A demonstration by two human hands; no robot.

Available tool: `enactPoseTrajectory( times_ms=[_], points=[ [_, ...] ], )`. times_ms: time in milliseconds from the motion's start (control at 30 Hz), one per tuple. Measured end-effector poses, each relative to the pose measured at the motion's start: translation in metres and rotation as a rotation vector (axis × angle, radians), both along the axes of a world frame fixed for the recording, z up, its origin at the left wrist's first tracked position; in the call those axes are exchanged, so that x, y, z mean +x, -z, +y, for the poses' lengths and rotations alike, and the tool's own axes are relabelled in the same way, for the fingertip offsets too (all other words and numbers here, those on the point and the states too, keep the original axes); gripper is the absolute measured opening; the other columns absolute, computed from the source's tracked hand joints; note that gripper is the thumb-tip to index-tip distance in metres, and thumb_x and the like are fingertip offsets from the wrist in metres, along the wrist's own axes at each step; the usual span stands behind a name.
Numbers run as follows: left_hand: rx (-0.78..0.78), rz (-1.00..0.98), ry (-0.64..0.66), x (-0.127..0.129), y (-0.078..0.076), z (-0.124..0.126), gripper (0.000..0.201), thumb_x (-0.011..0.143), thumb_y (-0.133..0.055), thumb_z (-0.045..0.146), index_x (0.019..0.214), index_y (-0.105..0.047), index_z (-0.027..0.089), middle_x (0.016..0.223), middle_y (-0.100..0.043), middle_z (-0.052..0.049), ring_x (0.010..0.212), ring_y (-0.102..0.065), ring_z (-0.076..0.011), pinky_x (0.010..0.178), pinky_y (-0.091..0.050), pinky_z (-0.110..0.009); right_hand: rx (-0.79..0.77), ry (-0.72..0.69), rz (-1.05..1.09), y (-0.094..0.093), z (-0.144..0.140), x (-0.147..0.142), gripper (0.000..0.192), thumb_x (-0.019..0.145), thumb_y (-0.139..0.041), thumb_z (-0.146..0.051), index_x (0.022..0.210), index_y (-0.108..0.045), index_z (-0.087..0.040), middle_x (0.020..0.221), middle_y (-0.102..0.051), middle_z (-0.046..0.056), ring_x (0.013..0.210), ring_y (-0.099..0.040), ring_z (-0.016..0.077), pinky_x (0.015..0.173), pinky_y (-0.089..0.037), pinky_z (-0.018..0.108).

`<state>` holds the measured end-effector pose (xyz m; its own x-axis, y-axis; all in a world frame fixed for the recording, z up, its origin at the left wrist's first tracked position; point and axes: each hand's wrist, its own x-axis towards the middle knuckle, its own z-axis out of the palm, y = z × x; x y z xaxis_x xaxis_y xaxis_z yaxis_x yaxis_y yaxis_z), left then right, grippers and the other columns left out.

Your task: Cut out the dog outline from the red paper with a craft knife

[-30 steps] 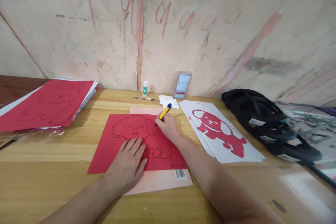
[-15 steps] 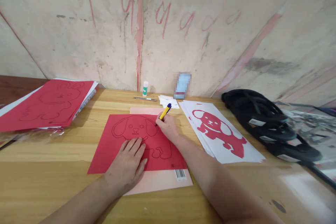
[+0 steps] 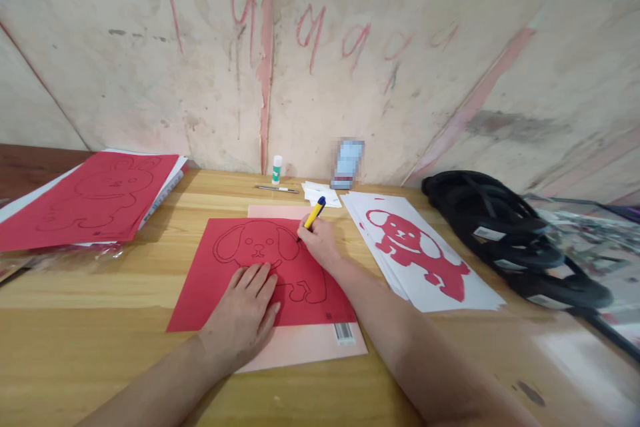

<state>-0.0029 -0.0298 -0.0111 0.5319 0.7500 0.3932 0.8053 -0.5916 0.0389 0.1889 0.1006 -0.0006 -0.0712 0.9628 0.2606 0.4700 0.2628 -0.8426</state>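
A sheet of red paper with a dog outline drawn on it lies in front of me, over a pale pink pad with a barcode. My left hand rests flat on the lower middle of the sheet, fingers stretched out, covering part of the dog's body. Pinched in my right hand is a yellow pen with a blue end. Its tip is at the dog's right ear, near the upper right edge of the sheet. My right hand hides part of the outline there.
White sheets with a red paper-cut dog lie at right, beside black helmet-like gear. At left is a stack topped by red paper. Near the wall are a glue stick, a slim pen, white scraps and a propped phone.
The pen tip has shifted very slightly downward along the dog's right ear. My left hand and the red sheet stay in place.
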Motion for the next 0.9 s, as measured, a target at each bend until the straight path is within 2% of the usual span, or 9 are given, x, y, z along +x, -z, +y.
enactPoseTrajectory(
  times_ms=[233, 733, 900],
  points=[
    [-0.007, -0.026, -0.004, 0.0006, 0.0008, -0.0001, 0.038, 0.094, -0.039, 0.028, 0.122, -0.059, 0.011, 0.13, -0.057, -0.015, 0.117, -0.051, -0.0294, 0.1, -0.042, -0.05, -0.006, -0.001, 0.013, -0.0022, -0.0009, -0.0001, 0.009, 0.063, -0.047, -0.029, 0.061, -0.048, -0.02, 0.052, -0.049, -0.002, 0.053, -0.045, 0.0131, 0.053, -0.034, 0.024],
    [-0.004, 0.031, 0.008, 0.0001, -0.0007, 0.0012, 0.04, 0.093, -0.041, 0.027, 0.123, -0.059, 0.008, 0.129, -0.057, -0.018, 0.116, -0.052, -0.0315, 0.098, -0.043, -0.051, -0.006, -0.005, -0.009, -0.0005, 0.0001, 0.0006, 0.01, 0.063, -0.047, -0.03, 0.06, -0.047, -0.02, 0.053, -0.048, -0.002, 0.055, -0.044, 0.0135, 0.054, -0.033, 0.025],
    [-0.015, 0.0, 0.001, 0.0001, -0.0005, 0.001, 0.039, 0.094, -0.041, 0.028, 0.123, -0.059, 0.01, 0.129, -0.057, -0.016, 0.117, -0.052, -0.0302, 0.1, -0.042, -0.05, -0.007, -0.012, 0.007, 0.0008, 0.0, 0.0005, 0.01, 0.062, -0.047, -0.03, 0.06, -0.047, -0.02, 0.053, -0.047, -0.002, 0.055, -0.044, 0.0138, 0.055, -0.033, 0.025]
  ],
)
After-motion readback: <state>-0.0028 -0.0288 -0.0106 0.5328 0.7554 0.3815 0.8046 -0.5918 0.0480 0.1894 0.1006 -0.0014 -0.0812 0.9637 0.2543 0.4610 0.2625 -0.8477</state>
